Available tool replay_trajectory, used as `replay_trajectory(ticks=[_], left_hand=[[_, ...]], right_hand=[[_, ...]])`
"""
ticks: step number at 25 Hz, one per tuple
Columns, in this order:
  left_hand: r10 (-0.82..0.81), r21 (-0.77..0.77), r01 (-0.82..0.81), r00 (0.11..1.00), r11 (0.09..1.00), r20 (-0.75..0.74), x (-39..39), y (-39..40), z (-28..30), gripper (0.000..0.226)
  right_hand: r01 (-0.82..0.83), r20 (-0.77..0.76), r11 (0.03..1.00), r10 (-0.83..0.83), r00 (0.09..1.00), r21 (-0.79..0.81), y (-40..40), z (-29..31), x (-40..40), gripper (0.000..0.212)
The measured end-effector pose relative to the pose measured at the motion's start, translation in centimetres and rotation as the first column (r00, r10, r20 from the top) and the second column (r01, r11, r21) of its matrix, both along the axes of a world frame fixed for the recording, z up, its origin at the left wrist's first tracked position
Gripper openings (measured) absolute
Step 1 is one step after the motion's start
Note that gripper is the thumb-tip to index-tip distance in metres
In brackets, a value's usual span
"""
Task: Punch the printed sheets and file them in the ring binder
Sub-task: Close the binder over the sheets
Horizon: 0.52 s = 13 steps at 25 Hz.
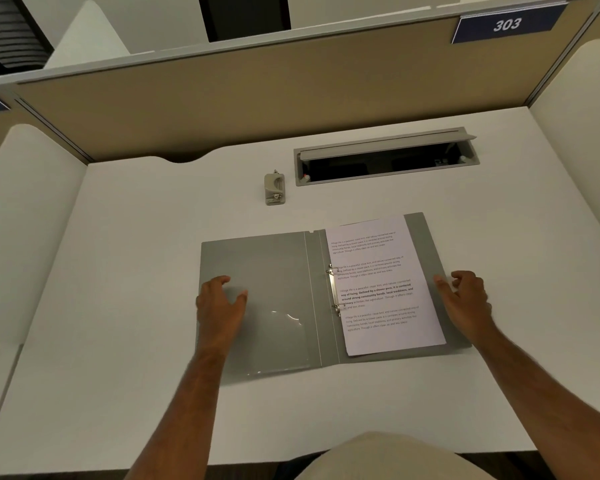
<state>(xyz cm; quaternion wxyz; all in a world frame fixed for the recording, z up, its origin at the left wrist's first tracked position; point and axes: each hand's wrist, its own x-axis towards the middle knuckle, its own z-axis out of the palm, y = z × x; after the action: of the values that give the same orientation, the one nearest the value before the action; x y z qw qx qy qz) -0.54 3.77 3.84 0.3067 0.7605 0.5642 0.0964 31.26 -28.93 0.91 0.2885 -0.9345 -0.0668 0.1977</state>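
Observation:
A grey ring binder (pixel 278 271) lies open and flat on the white desk. Printed sheets (pixel 381 285) lie on its right half, threaded on the two metal rings (pixel 335 289) at the spine. My left hand (pixel 219 299) hovers over or rests on the left cover near its outer edge, fingers loosely curled and holding nothing. My right hand (pixel 465 296) is at the right cover's outer edge beside the sheets, fingers relaxed, holding nothing. A small grey hole punch (pixel 274 188) stands on the desk beyond the binder, apart from both hands.
A cable tray slot (pixel 385 161) with its lid raised is set into the desk behind the binder. Beige partition walls (pixel 257 98) enclose the desk at back and sides. A clear pocket (pixel 281 341) is on the binder's left cover.

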Motion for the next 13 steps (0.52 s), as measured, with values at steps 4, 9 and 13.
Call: replay_trajectory(ticks=[4, 9, 13], left_hand=[[0.087, 0.018, -0.086, 0.982, 0.996, -0.168, -2.5, 1.6, 0.5, 0.058], [0.210, -0.196, -0.242, 0.963, 0.950, -0.170, -3.8, 2.7, -0.1, 0.077], [0.282, -0.281, -0.278, 0.959, 0.919, -0.025, -3.6, 2.3, 0.5, 0.063]], right_hand=[[-0.002, -0.093, 1.000, 0.004, 0.996, 0.021, -0.3, -0.1, 0.0, 0.057], [0.016, -0.244, 0.989, 0.020, 0.970, 0.144, 0.2, 1.0, -0.3, 0.057], [0.083, -0.283, 0.977, -0.023, 0.959, 0.199, 0.9, 2.1, -0.7, 0.058]])
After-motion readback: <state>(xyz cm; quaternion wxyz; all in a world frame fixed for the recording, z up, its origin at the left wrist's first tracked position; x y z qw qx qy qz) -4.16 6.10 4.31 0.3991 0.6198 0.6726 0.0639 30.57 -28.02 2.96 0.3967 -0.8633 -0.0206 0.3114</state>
